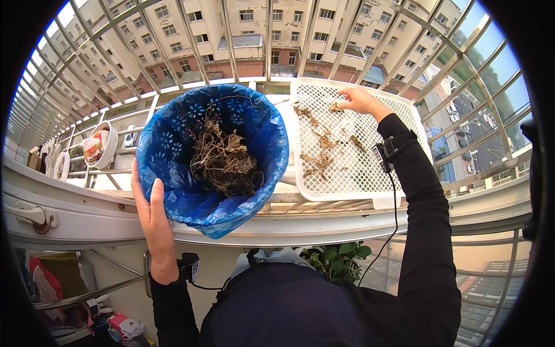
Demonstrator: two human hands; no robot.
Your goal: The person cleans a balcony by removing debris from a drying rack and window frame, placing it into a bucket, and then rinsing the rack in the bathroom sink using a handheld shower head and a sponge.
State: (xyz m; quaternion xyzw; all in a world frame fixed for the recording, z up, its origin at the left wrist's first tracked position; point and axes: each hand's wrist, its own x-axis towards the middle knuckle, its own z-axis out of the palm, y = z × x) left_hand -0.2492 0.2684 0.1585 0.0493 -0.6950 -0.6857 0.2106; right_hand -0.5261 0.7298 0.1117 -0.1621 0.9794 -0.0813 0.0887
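A round bin lined with a blue plastic bag [182, 191] stands at the window ledge, left of centre. Tangled dry roots and withered plant matter [223, 162] lie inside it. My left hand [154, 217] rests against the bin's lower left side, steadying or holding it by the bag-covered wall. To the right is a white plastic mesh tray [373, 186], with crumpled dry leaves [324, 141] scattered over its lattice. My right hand [360, 102] is over the tray's upper part, its fingertips at a small dry leaf clump [336, 107]; whether they pinch it is unclear.
Metal security bars [269, 43] rise behind the bin and tray. The white window frame [277, 232] runs along the near side. A white basket [108, 145] hangs at the left, near a window handle [32, 213]. A leafy green plant [342, 256] stands below the sill.
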